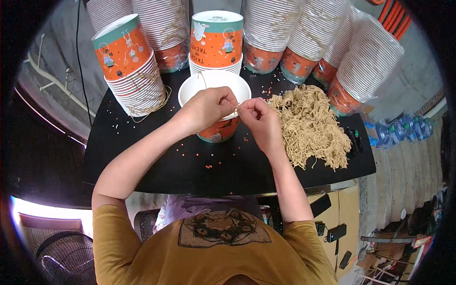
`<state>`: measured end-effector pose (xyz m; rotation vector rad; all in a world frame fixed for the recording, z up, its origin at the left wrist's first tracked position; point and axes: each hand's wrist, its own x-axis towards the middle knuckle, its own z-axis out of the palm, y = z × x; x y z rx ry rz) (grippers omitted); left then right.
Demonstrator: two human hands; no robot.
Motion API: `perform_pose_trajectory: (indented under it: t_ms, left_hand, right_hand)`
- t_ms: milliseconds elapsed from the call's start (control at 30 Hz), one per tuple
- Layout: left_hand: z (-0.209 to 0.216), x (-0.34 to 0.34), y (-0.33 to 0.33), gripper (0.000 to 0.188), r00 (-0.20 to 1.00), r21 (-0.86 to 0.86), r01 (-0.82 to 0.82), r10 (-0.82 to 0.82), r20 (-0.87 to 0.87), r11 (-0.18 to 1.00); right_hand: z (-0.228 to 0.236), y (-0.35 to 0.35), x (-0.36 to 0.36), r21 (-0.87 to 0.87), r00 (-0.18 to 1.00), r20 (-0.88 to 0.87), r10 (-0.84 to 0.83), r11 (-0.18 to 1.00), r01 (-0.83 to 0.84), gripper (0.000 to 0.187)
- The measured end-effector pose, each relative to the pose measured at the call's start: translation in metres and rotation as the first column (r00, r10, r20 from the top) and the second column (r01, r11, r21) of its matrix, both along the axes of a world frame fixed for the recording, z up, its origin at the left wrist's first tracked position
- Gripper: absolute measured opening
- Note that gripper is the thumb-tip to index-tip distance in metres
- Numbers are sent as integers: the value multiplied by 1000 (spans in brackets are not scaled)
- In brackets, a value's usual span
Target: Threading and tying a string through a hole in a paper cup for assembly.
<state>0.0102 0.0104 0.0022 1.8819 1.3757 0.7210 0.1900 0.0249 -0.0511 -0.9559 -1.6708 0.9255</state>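
Pinching cord (236, 108) at upper centre, left hand (209, 109) and right hand (261, 121) close together by cup (218, 131), twine heap (313, 128) at right.

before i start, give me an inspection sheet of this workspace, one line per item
surface: black table, curved front edge
job's things: upright bucket with white inside; upturned bucket stacks behind, several in clear plastic; pile of tan string at right
clutter: orange and white specks scattered; small black items beyond the string
hands: left hand and right hand at the bucket's rim, fingers pinched; what they pinch is too small to tell
cables: dark cord hanging at left
surroundings: fan lower left, plastic bottles and orange hose right
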Motion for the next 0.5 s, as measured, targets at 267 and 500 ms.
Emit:
perform_pose_trajectory:
  t_ms: [267,500]
  left_hand:
    - [1,-4,11,11,999,-48,32,-34,-30,998]
    - [-2,-3,9,10,998,-129,31,-24,50,991]
  right_hand:
    - [3,-1,0,11,1000,19,14,1000,-14,8]
    - [-2,2,0,-3,1000,5,17,1000,-17,9]
